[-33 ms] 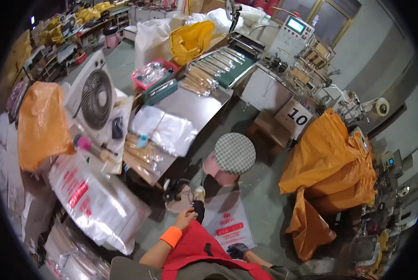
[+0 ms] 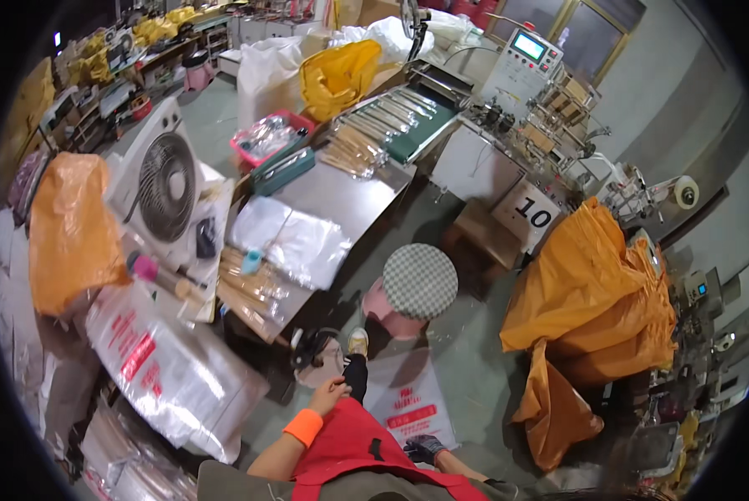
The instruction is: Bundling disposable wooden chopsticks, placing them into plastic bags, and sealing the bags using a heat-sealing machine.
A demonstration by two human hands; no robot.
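My left hand (image 2: 330,395), bare and with an orange wristband (image 2: 305,427) behind it, is at the front of my red apron (image 2: 341,438). Its fingers are curled together; whether anything is in them is hidden. Lower down on the right, my right hand (image 2: 425,449) wears a dark glove. Its fingers reach loosely out beside the apron and nothing shows in them. Under that hand a white plastic sack (image 2: 403,388) with red print lies flat on the floor. One of my feet, in a light shoe (image 2: 357,342), is ahead of my left hand.
A metal table (image 2: 328,194) ahead bears clear bags (image 2: 295,238) and wrapped wooden sticks (image 2: 253,292). Right of it stands a pink stool (image 2: 420,280) with a checked top. A fan (image 2: 164,184) stands at left, orange sacks (image 2: 587,288) at right, a conveyor machine (image 2: 429,129) beyond.
My view has shifted slightly, and the table, fan and stool sit a little lower in it. More of my shoe and leg shows. Both hands keep nearly the same pose.
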